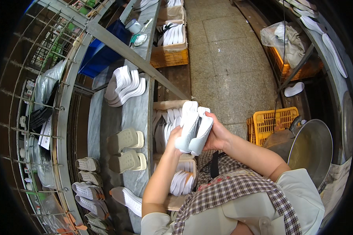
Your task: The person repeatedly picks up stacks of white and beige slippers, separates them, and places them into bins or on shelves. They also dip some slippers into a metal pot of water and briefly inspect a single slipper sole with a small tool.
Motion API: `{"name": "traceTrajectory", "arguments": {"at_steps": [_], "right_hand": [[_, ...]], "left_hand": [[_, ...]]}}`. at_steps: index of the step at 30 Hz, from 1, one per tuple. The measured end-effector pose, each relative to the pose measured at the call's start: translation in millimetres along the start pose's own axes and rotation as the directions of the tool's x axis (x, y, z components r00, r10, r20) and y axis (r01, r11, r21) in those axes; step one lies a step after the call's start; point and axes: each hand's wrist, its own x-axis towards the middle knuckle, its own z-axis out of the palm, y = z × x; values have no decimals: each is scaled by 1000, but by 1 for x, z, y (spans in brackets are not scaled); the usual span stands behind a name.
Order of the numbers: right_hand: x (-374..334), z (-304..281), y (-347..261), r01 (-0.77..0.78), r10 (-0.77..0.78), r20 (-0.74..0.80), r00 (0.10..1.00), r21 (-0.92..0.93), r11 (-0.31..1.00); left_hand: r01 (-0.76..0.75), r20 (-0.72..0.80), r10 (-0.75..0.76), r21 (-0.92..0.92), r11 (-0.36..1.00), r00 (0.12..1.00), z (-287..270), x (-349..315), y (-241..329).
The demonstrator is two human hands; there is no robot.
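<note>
In front of my apron I hold a pair of white shoe soles [195, 127] upright, side by side. My left hand [174, 138] is closed round the left sole's outer edge, its fingers partly hidden. My right hand [217, 134] grips the other sole from the right. Grey-white bands wrap the lower ends of both soles. Just below and left of them, a bin of white soles [167, 127] stands beside the bench. Closest on the grey bench top [139, 113] are two pairs of beige soles [126, 161] and a stack of wavy white soles [125, 86].
A metal frame bar [135, 58] slants across the bench. Wire mesh shelving [31, 117] stands at far left. To the right are a yellow crate [274, 119], a large metal pan [312, 150] and a bagged crate [286, 47]. One white sole [294, 89] lies low near the right bench.
</note>
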Motion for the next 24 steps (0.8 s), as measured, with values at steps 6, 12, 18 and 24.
{"name": "traceTrajectory", "arguments": {"at_steps": [6, 12, 18, 24], "right_hand": [[10, 3, 6, 152, -145, 58, 988, -137, 979], [16, 1, -15, 536, -419, 341, 842, -617, 576], [14, 3, -30, 637, -478, 481, 735, -731, 244], [6, 7, -33, 644, -503, 522, 689, -759, 93]], "left_hand": [[-185, -7, 200, 353, 917, 980, 18, -24, 21], [-315, 12, 324, 275, 908, 946, 36, -32, 46], [-439, 107, 437, 413, 798, 893, 42, -40, 63], [-478, 134, 471, 440, 760, 872, 53, -43, 65]]}}
